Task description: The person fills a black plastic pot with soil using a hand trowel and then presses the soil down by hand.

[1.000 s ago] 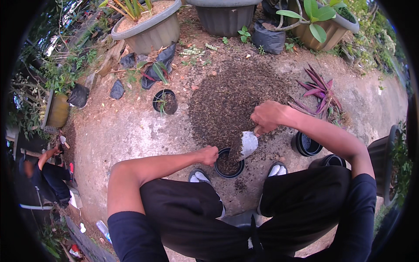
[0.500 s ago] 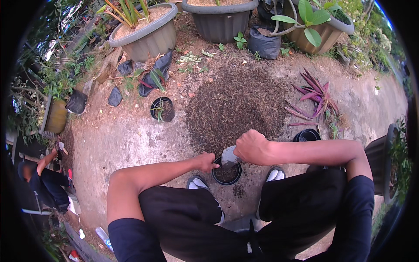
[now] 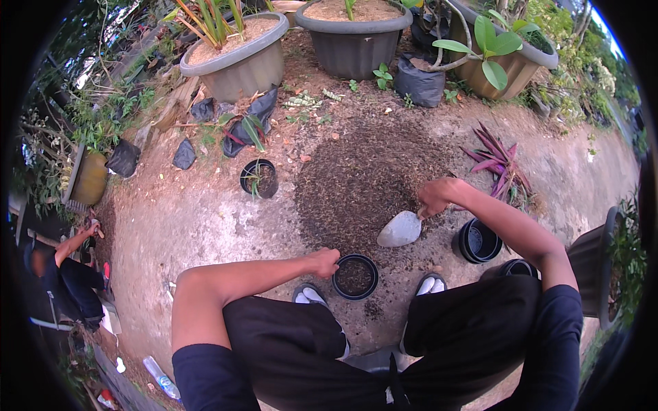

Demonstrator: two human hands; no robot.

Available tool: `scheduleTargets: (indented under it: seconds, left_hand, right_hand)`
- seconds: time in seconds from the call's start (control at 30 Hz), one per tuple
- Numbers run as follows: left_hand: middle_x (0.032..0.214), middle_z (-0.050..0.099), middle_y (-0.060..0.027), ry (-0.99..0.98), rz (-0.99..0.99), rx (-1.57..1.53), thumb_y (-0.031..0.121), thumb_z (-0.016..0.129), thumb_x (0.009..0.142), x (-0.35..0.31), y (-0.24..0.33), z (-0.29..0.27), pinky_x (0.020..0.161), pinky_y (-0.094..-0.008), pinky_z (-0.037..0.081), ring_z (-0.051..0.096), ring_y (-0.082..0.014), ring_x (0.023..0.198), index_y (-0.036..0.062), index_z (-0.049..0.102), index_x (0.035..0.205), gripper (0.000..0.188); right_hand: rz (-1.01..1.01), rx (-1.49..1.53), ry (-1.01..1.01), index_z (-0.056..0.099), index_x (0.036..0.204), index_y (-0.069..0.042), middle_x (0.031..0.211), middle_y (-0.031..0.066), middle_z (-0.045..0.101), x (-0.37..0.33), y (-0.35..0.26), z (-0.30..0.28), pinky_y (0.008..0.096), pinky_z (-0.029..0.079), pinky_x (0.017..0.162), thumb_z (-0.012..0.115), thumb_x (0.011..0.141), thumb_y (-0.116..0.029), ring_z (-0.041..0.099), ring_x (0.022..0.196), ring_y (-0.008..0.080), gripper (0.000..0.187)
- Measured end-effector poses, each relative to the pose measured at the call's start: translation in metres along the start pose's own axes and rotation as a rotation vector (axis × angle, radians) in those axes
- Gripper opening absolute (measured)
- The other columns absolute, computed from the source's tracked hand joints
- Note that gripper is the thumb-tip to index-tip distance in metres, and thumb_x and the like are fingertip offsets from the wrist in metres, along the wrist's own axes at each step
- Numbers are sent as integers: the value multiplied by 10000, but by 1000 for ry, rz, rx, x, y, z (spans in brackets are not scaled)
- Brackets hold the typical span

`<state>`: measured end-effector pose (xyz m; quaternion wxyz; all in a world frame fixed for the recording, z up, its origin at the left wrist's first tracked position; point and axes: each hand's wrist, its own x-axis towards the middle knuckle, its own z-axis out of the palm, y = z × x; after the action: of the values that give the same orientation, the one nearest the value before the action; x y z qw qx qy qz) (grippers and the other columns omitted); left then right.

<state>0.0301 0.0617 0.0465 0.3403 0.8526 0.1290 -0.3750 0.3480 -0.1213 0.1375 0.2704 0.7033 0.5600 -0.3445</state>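
Your right hand (image 3: 437, 195) grips a pale-bladed trowel (image 3: 400, 229), its blade extending to that hand's lower left at the loose, dark soil (image 3: 363, 178), though whether it touches is unclear, while your left hand (image 3: 323, 262) pinches the rim of a black pot (image 3: 355, 298) just to its right, with soil inside; steadying that rim, sliding the blade in low and carrying each scoop level should limit spills
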Motion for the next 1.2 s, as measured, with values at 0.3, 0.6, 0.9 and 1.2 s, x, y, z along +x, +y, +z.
scheduleTargets:
  seconds: [0.3, 0.6, 0.9, 1.2]
  left_hand:
    - [754, 736, -174, 8, 48, 40, 135, 570, 961, 9, -5, 4, 741, -417, 586, 754, -285, 783, -75, 644, 888, 234]
    - [749, 732, -168, 3, 42, 54, 143, 571, 966, 9, -7, 4, 729, -421, 577, 753, -286, 788, -55, 654, 926, 219]
    - [795, 746, -170, 17, 41, 70, 169, 579, 986, 3, 0, 0, 777, -424, 580, 758, -287, 848, -60, 638, 933, 243]
    - [798, 750, -157, -9, 16, 38, 167, 573, 991, 6, -7, 5, 747, -415, 579, 759, -271, 826, -47, 651, 928, 236]
  right_hand:
    - [3, 91, -119, 702, 1182, -52, 1184, 252, 691, 39, 50, 112, 533, 502, 976, 459, 984, -672, 634, 1149, 440, 694]
    - [-35, 232, 8, 666, 1181, 49, 1108, 259, 707, 42, 16, 108, 510, 515, 969, 401, 1019, -640, 656, 1125, 426, 756]
    - [-26, 270, 89, 682, 1200, -19, 1133, 264, 702, 43, -16, 111, 511, 518, 990, 457, 1000, -619, 655, 1122, 449, 672]
    - [22, 152, 195, 734, 1157, -100, 1041, 210, 738, 4, 11, 77, 490, 556, 923, 582, 880, -688, 699, 1047, 399, 667]
